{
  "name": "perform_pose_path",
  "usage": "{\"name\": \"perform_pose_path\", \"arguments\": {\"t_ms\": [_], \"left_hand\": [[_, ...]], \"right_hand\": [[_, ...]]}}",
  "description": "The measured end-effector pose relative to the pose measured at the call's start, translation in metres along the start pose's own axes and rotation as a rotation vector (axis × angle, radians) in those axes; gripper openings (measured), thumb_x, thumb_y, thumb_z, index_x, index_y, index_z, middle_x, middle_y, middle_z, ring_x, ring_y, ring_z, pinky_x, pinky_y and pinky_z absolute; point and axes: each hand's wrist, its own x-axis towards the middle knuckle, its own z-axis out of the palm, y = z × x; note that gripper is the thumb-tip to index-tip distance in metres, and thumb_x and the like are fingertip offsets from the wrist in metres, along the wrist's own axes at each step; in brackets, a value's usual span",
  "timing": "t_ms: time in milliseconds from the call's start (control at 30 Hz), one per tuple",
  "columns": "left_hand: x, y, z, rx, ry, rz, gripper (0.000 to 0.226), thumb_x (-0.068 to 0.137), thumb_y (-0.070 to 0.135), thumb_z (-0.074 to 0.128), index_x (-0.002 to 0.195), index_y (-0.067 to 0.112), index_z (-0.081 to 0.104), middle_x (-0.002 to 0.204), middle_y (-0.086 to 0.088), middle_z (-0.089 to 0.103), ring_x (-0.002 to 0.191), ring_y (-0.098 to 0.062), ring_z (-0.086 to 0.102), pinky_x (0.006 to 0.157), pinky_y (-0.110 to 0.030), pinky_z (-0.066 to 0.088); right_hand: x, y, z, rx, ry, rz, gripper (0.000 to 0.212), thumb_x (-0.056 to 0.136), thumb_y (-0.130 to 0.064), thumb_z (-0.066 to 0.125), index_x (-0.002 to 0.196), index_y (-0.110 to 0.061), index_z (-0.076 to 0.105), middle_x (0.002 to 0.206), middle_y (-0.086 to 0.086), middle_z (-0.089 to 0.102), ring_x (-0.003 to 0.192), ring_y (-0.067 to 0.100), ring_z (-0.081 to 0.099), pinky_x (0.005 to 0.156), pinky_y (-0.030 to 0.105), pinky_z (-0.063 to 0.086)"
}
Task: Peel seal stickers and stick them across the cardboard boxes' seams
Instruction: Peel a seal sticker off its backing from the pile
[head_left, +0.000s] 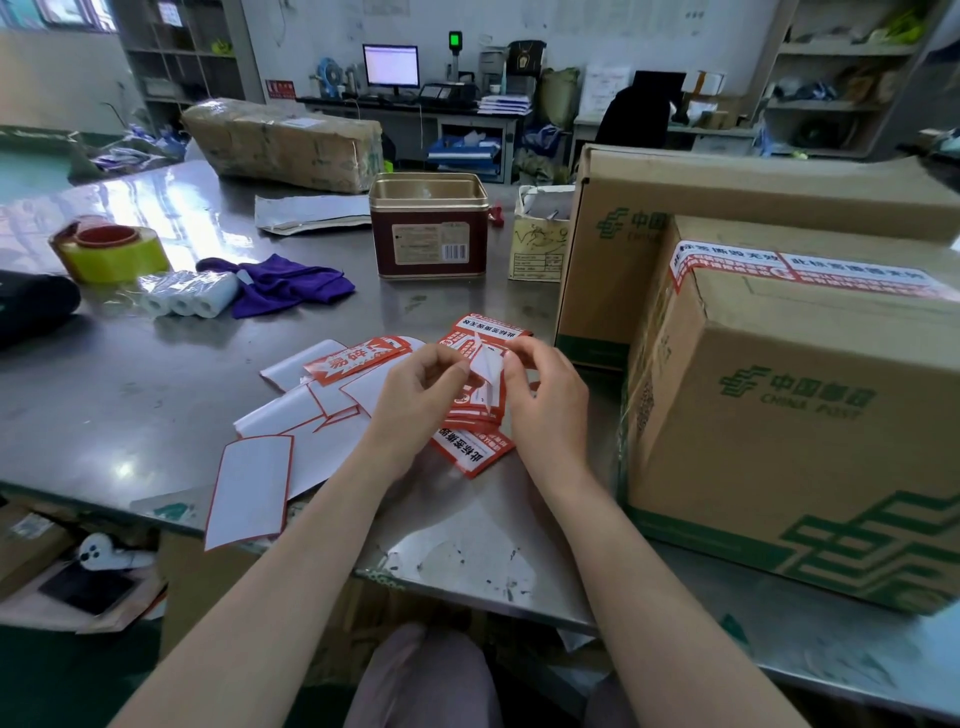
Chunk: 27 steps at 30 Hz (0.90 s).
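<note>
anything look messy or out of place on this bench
Yes: peeled white backing sheets with red edges lie scattered over the steel table, and one overhangs its front edge and might slip off. Both hands, left and right, pinch a red and white seal sticker. Nothing looks damaged.

Single view, head-worn wide-angle camera, looking forward and down over a metal table (156, 395) from the person's seated position at its near edge. Close range: both forearms enter from the bottom of frame, with the near cardboard box (789, 415) at right. Upper frame reaches a far desk with a monitor (390, 65); straight lines bow toward the edges.
</note>
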Motion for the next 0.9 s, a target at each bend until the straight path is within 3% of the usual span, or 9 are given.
{"name": "perform_pose_path", "arguments": {"t_ms": [100, 200, 267, 400, 500, 600, 633, 733, 900], "left_hand": [[0.001, 0.0, 0.0, -0.001, 0.022, -0.002, 0.01, 0.093, 0.016, 0.054, 0.09, 0.013, 0.063, 0.087, -0.004, 0.07, 0.075, -0.014, 0.07, 0.071, -0.029, 0.057], [0.001, 0.0, 0.0, 0.043, 0.01, 0.018, 0.011, 0.094, 0.019, 0.053, 0.094, 0.012, 0.062, 0.088, -0.002, 0.069, 0.078, -0.015, 0.07, 0.072, -0.026, 0.057], [0.001, 0.0, 0.0, 0.089, -0.008, 0.066, 0.012, 0.094, 0.019, 0.053, 0.095, 0.011, 0.062, 0.086, 0.002, 0.067, 0.077, -0.01, 0.068, 0.071, -0.022, 0.055], [0.001, -0.003, 0.0, 0.057, -0.035, 0.09, 0.007, 0.093, 0.016, 0.055, 0.091, 0.015, 0.062, 0.09, -0.005, 0.069, 0.082, -0.016, 0.069, 0.076, -0.029, 0.056], [0.001, -0.004, -0.001, 0.069, -0.048, 0.099, 0.008, 0.093, 0.013, 0.055, 0.09, 0.017, 0.061, 0.091, -0.005, 0.069, 0.082, -0.013, 0.068, 0.076, -0.029, 0.056], [0.003, -0.005, -0.002, 0.072, -0.045, 0.116, 0.008, 0.094, 0.015, 0.054, 0.089, 0.018, 0.06, 0.094, -0.004, 0.067, 0.083, -0.01, 0.066, 0.077, -0.03, 0.055], [0.004, -0.006, -0.002, 0.076, -0.04, 0.113, 0.008, 0.094, 0.016, 0.054, 0.089, 0.02, 0.059, 0.101, -0.006, 0.066, 0.087, -0.015, 0.067, 0.078, -0.034, 0.056], [0.007, -0.009, -0.001, 0.175, 0.026, 0.147, 0.007, 0.094, 0.019, 0.053, 0.09, 0.017, 0.058, 0.112, -0.007, 0.059, 0.096, -0.025, 0.065, 0.08, -0.043, 0.057], [0.013, -0.008, -0.005, 0.218, 0.227, 0.131, 0.009, 0.093, 0.012, 0.051, 0.088, 0.011, 0.059, 0.105, -0.001, 0.051, 0.103, -0.022, 0.056, 0.087, -0.039, 0.052]], "right_hand": [[0.0, -0.001, -0.001, 0.04, -0.013, 0.017, 0.034, 0.098, -0.038, 0.043, 0.124, -0.02, 0.054, 0.124, -0.001, 0.059, 0.094, 0.002, 0.056, 0.069, 0.008, 0.045], [-0.001, -0.002, 0.001, 0.103, -0.081, 0.04, 0.04, 0.095, -0.05, 0.038, 0.124, -0.025, 0.052, 0.123, -0.002, 0.059, 0.097, 0.008, 0.062, 0.079, 0.026, 0.056], [-0.003, -0.005, 0.002, 0.124, -0.123, 0.038, 0.051, 0.091, -0.061, 0.035, 0.126, -0.026, 0.051, 0.126, -0.002, 0.057, 0.103, 0.012, 0.062, 0.086, 0.037, 0.056], [-0.004, -0.009, 0.002, 0.071, -0.168, 0.037, 0.069, 0.081, -0.071, 0.04, 0.136, -0.028, 0.041, 0.139, -0.004, 0.045, 0.121, 0.013, 0.051, 0.097, 0.041, 0.049], [-0.003, -0.007, 0.001, 0.014, -0.121, 0.004, 0.062, 0.087, -0.056, 0.051, 0.138, -0.024, 0.038, 0.14, -0.003, 0.043, 0.123, 0.011, 0.047, 0.099, 0.033, 0.047], [0.001, -0.002, -0.003, 0.068, -0.008, 0.045, 0.052, 0.09, -0.041, 0.056, 0.136, -0.019, 0.043, 0.134, -0.001, 0.046, 0.104, -0.002, 0.048, 0.075, -0.002, 0.037], [0.002, -0.001, -0.005, 0.082, 0.017, 0.067, 0.051, 0.091, -0.039, 0.056, 0.135, -0.018, 0.043, 0.135, -0.001, 0.045, 0.097, -0.006, 0.045, 0.066, -0.006, 0.033], [0.002, 0.002, -0.007, 0.135, 0.069, 0.105, 0.055, 0.09, -0.039, 0.057, 0.138, -0.018, 0.039, 0.141, 0.0, 0.038, 0.105, -0.004, 0.041, 0.068, -0.007, 0.031], [0.003, 0.003, -0.008, 0.184, 0.075, 0.155, 0.061, 0.09, -0.041, 0.056, 0.142, -0.018, 0.035, 0.146, 0.003, 0.033, 0.107, -0.002, 0.035, 0.056, -0.013, 0.026]]}}
